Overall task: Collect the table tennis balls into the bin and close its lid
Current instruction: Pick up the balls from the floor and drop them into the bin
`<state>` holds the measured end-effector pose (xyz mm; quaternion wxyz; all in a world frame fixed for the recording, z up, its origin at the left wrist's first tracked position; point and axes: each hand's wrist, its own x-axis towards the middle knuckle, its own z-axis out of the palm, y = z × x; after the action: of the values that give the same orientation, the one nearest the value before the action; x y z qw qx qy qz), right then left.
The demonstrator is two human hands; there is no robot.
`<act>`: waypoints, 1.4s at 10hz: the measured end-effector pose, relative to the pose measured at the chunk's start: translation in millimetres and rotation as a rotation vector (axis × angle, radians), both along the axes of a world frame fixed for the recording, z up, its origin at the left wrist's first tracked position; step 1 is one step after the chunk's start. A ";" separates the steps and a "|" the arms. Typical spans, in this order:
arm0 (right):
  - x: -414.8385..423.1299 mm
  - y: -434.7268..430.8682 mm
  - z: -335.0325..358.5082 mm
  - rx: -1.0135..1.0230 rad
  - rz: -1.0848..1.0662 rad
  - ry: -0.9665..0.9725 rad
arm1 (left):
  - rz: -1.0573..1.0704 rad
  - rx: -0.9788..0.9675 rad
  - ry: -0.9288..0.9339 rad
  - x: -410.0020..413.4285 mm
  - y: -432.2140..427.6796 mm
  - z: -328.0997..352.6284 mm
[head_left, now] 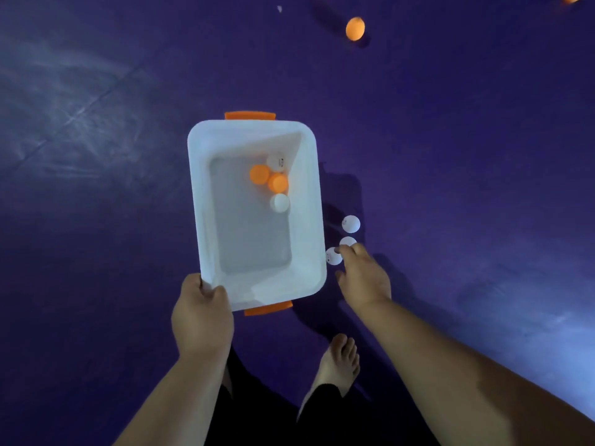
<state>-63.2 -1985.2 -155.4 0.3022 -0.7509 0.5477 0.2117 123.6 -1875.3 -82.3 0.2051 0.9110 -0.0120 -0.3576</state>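
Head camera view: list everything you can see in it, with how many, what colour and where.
Bin: one, white, open, no lid in view, middle of the view.
Tabs: two, orange, at the bin's far and near ends.
Orange balls inside: two, touching, near the far right wall.
White balls inside: two, one on either side of the orange pair.
White balls outside: three, just right of the bin's near corner.
Orange balls outside: two, far off at the upper right, one cut off by the frame.
Floor: dark purple.
Left hand: grips the bin's near left corner.
Right hand: fingertips at two outside white balls, grip unclear.
Bare foot: one, nearer than the bin.
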 end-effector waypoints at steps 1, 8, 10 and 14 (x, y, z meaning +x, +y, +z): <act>-0.3 3.6 -30.9 -0.046 0.068 0.048 | -0.002 -0.028 0.004 7.0 -10.7 -20.4; -24.9 11.2 -58.2 -0.194 0.101 0.019 | -0.030 -0.093 0.033 22.1 -52.2 -52.1; -18.6 5.6 -54.0 -0.205 -0.537 -0.080 | -0.126 -0.018 0.016 27.0 -53.5 -61.6; 24.8 2.4 -53.9 -0.262 -0.916 -0.097 | -0.176 0.043 -0.078 23.5 -54.3 -74.2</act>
<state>-38.4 -1982.8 -209.3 0.2925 -0.4731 0.8296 -0.0495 147.1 -1929.6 -156.5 0.1530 0.9239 -0.0922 -0.3385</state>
